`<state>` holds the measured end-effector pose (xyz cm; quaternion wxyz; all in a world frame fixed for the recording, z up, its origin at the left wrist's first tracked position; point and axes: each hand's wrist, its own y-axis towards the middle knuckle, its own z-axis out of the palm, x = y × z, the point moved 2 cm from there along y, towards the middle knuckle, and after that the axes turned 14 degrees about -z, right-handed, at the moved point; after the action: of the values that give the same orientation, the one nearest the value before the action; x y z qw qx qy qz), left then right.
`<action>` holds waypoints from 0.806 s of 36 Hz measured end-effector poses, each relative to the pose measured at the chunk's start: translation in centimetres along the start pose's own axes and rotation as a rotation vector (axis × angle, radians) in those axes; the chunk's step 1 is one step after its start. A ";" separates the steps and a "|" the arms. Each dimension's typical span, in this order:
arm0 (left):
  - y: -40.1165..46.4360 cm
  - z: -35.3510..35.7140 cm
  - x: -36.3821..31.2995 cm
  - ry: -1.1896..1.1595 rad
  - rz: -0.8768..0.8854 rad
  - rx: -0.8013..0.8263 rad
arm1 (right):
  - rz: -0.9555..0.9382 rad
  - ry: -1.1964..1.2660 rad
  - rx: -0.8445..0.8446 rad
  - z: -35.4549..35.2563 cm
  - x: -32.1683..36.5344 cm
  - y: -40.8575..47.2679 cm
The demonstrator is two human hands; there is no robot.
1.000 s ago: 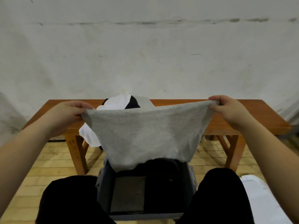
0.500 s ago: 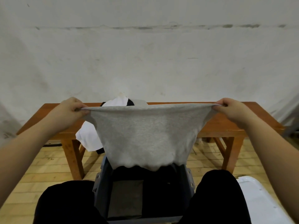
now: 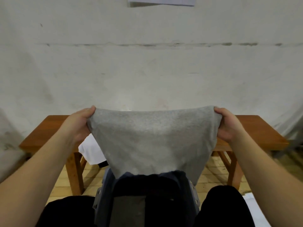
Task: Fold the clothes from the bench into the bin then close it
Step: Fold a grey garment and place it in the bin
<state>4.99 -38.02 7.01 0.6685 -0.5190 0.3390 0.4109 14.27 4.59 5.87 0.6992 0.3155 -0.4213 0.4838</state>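
Head view. The left hand [image 3: 77,124] and the right hand [image 3: 228,126] are each gripping an upper corner of a grey garment [image 3: 152,140], the fingers of both curled closed over the cloth, so that its top edge is stretching between them in a shallow sag. The garment is hanging in the air in front of the person, above the open grey bin [image 3: 105,190], with its lower edge draping just over the bin's far rim (whether cloth and rim are touching cannot be told). The bin is standing on the floor between the person's knees, which are clad in black; inside it a dark folded garment [image 3: 164,190] is lying toward the right, and a bare patch of the bin's floor is showing on the left. Behind the held garment the wooden bench [image 3: 49,133] is running across the frame against a pale wall. A white garment [image 3: 91,151] is lying on the bench and drooping over its near edge, just beside the left hand; a scrap of black cloth [image 3: 103,164] is showing beneath it. At the lower right a white object [image 3: 255,208] is lying on the wooden floor, partly cut off by the frame.
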 end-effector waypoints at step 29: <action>-5.1 14.1 0.9 0.037 0.326 0.841 | -0.454 -0.090 0.611 16.6 -2.4 -5.1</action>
<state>10.29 -24.74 11.62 0.7417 -0.1494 0.5655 0.3282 13.96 -12.18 10.96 0.6431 0.6158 -0.2073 0.4053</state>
